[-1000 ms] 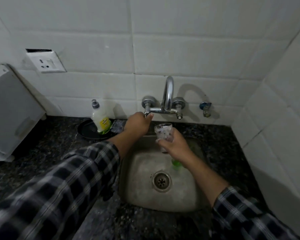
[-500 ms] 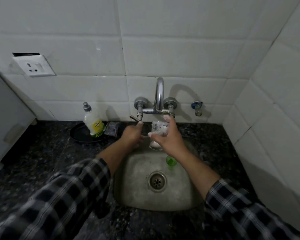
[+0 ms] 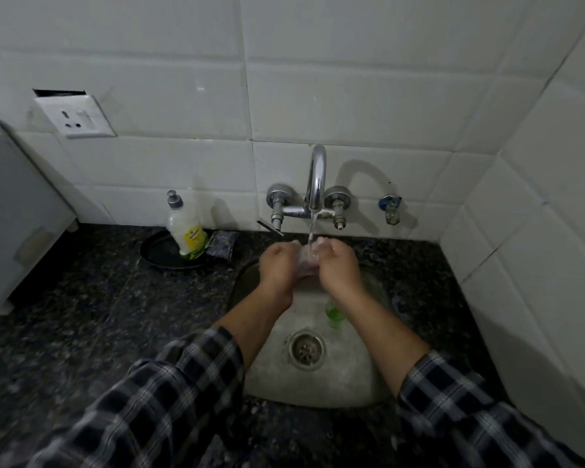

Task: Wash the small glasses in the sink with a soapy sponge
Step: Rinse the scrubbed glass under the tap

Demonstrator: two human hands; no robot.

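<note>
1. Water falls from the tap [image 3: 316, 177] in a thin stream [image 3: 311, 228]. The small glass [image 3: 307, 263] is held straight under the tap's spout, in that stream and above the sink [image 3: 352, 383].
2. The glass looks cloudy. I cannot tell whether that is suds or only running water.
3. My reading is that this glass is at its rinse. Neither hand holds a sponge, so its soaping seems done.
4. A green thing [image 3: 333, 310] lies in the basin below the tap, toward the viewer, and the right forearm partly hides it. I cannot tell whether it is a glass or the sponge. If it is a glass, it probably waits its turn, so the task looks partway through at best.
5. The left hand [image 3: 279, 265] is just left of the line under the tap, with its back to the camera. Its fingers are curled round the glass's left side.
6. The right hand [image 3: 338, 268] mirrors it on the other side, knuckles up, with its fingers wrapped round the glass. The two hands nearly meet around the glass.
7. Both forearms are bare below checked sleeves and converge toward the tap.
8. The soap bottle [image 3: 186, 231] stands left of the tap in a black dish [image 3: 163, 255] on the desk [image 3: 81, 298], with no hand on it.
</note>
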